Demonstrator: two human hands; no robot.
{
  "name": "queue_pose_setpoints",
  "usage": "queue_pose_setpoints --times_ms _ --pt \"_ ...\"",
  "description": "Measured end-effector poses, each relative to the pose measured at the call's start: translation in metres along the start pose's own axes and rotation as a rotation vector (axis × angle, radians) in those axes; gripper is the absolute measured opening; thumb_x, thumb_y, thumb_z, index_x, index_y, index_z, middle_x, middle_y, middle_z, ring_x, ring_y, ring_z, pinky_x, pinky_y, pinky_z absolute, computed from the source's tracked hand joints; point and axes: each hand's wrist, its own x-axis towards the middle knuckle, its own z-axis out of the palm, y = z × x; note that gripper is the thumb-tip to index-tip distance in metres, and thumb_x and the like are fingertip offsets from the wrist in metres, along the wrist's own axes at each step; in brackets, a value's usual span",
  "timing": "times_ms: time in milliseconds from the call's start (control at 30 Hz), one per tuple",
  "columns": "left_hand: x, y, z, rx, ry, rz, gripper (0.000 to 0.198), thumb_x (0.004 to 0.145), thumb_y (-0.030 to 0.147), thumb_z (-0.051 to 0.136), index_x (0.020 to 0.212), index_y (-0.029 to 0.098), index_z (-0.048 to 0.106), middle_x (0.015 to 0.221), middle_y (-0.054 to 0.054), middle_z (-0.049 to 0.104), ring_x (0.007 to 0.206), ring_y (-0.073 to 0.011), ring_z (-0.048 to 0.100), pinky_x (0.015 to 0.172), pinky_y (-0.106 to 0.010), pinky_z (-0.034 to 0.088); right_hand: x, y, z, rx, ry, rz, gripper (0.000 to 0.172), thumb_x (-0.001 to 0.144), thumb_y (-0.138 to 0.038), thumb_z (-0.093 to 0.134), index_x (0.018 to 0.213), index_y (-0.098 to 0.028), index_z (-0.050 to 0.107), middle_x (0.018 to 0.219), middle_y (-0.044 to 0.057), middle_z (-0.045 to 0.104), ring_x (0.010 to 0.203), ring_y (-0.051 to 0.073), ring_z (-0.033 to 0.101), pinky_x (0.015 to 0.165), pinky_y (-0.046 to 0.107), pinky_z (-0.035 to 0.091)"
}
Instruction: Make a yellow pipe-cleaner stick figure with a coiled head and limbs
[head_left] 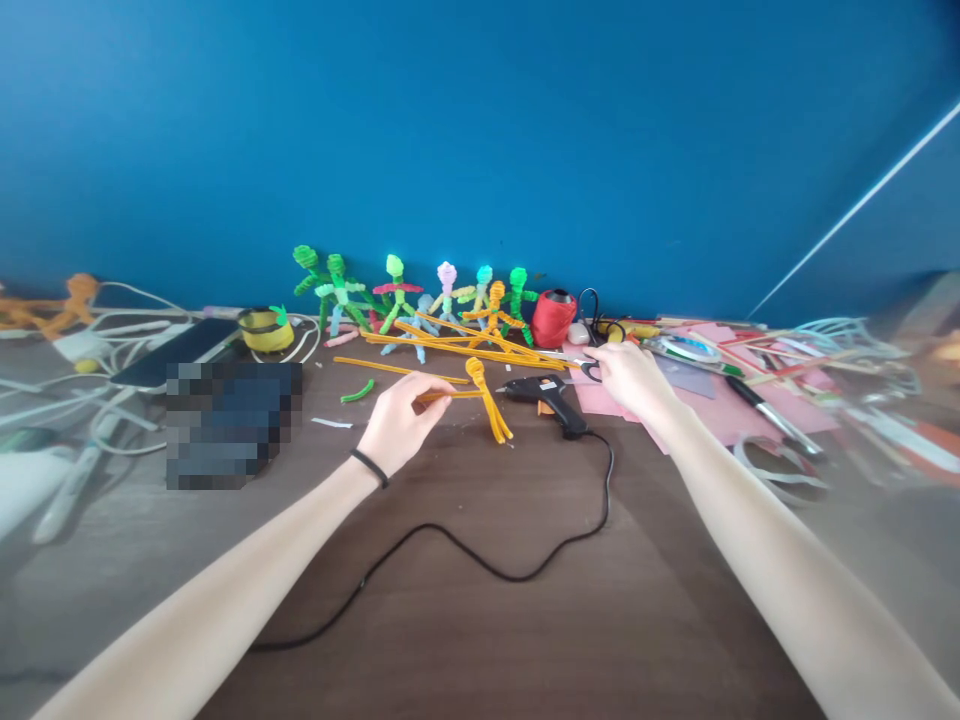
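Behind, figures [494, 308] line the desk's [480, 640] back edge; left grip [394, 422] pinches orange stem [466, 394], right grip [634, 376] outstretched at scissors [585, 367], closure unclear.

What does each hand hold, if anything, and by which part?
Left hand pinches an orange pipe cleaner, left of its right tip. Right hand at scissors handle; hold unclear.

Both arms [262, 555] outstretched, left fingers [432, 386] pinched

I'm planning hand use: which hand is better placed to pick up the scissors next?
Likely the right hand: its fingers are already at the scissors, while the left hand is farther away and pinches an orange pipe cleaner.
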Motion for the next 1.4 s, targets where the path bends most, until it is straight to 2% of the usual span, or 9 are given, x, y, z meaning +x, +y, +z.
queue_pose_setpoints --times_ms 100,200,267,333,433,500,600,867,1400 --pt "-0.002 0.004 -0.001 0.132 0.019 0.136 0.015 0.076 0.023 0.048 0.08 0.017 0.061 0.083 -0.004 0.058 0.076 -0.014 0.055 0.067 -0.025 0.045 -0.002 -0.013 -0.008 -0.007 0.124 0.019 0.03 0.077 -0.011 0.039 0.092 -0.012 0.065 0.092 0.016 0.06 0.091 0.028 0.05 0.075 0.039 0.039" --pt "-0.003 0.009 0.0 0.163 0.002 0.182 0.013 0.076 0.021 0.049 0.08 0.017 0.061 0.081 -0.003 0.06 0.074 -0.0133 0.055 0.068 -0.025 0.045 -0.008 -0.041 -0.02 0.267 0.284 -0.078 0.022 0.079 -0.017 0.042 0.084 -0.014 0.063 0.088 0.011 0.06 0.088 0.023 0.052 0.077 0.036 0.039" --pt "-0.004 0.012 0.001 0.157 -0.001 0.19 0.011 0.075 0.019 0.051 0.078 0.017 0.061 0.079 -0.002 0.06 0.073 -0.0126 0.055 0.068 -0.025 0.045 -0.015 -0.066 -0.028 0.576 0.242 -0.186 0.017 0.081 -0.024 0.044 0.089 -0.017 0.058 0.09 0.006 0.06 0.084 0.018 0.055 0.073 0.03 0.043" --pt "-0.005 0.014 0.003 0.144 -0.001 0.188 0.009 0.074 0.018 0.052 0.078 0.017 0.061 0.078 -0.002 0.06 0.071 -0.0118 0.055 0.067 -0.024 0.046 -0.026 -0.091 -0.031 0.751 0.173 -0.243 0.02 0.078 -0.031 0.052 0.094 -0.019 0.054 0.09 0.004 0.061 0.082 0.016 0.057 0.07 0.027 0.044" --pt "-0.007 0.016 0.006 0.115 -0.003 0.188 0.008 0.072 0.017 0.054 0.077 0.017 0.06 0.078 -0.002 0.061 0.072 -0.0113 0.056 0.066 -0.023 0.046 -0.041 -0.119 -0.028 0.805 0.124 -0.297 0.026 0.073 -0.033 0.059 0.095 -0.02 0.053 0.088 0.002 0.062 0.082 0.015 0.057 0.068 0.025 0.043" --pt "-0.01 0.017 0.009 0.104 -0.009 0.195 0.007 0.072 0.016 0.055 0.077 0.017 0.06 0.078 -0.002 0.062 0.072 -0.0111 0.057 0.067 -0.022 0.046 -0.047 -0.128 -0.023 0.825 0.137 -0.294 0.018 0.075 -0.03 0.057 0.089 -0.019 0.054 0.085 0.002 0.063 0.077 0.014 0.058 0.065 0.024 0.043" --pt "-0.013 0.018 0.012 0.099 -0.018 0.219 0.008 0.072 0.016 0.054 0.077 0.017 0.06 0.077 -0.001 0.062 0.072 -0.0105 0.057 0.064 -0.021 0.046 -0.051 -0.132 -0.017 0.848 0.185 -0.289 0.008 0.079 -0.026 0.052 0.079 -0.019 0.055 0.074 0.001 0.062 0.068 0.013 0.057 0.062 0.023 0.043" --pt "-0.016 0.018 0.016 0.148 0.051 0.21 0.003 0.071 0.016 0.054 0.069 0.017 0.055 0.068 0.001 0.057 0.065 -0.0099 0.054 0.06 -0.021 0.043 -0.052 -0.134 -0.015 0.903 0.253 -0.245 0.006 0.077 -0.021 0.052 0.071 -0.018 0.052 0.066 0.0 0.058 0.059 0.01 0.053 0.054 0.02 0.042" --pt "-0.019 0.018 0.017 0.246 0.066 0.305 0.013 0.072 0.016 0.052 0.061 0.018 0.047 0.063 0.002 0.047 0.058 -0.009 0.045 0.054 -0.021 0.038 -0.055 -0.138 -0.014 0.931 0.258 -0.231 0.005 0.075 -0.019 0.051 0.071 -0.017 0.053 0.062 0.0 0.057 0.056 0.01 0.051 0.054 0.02 0.04"
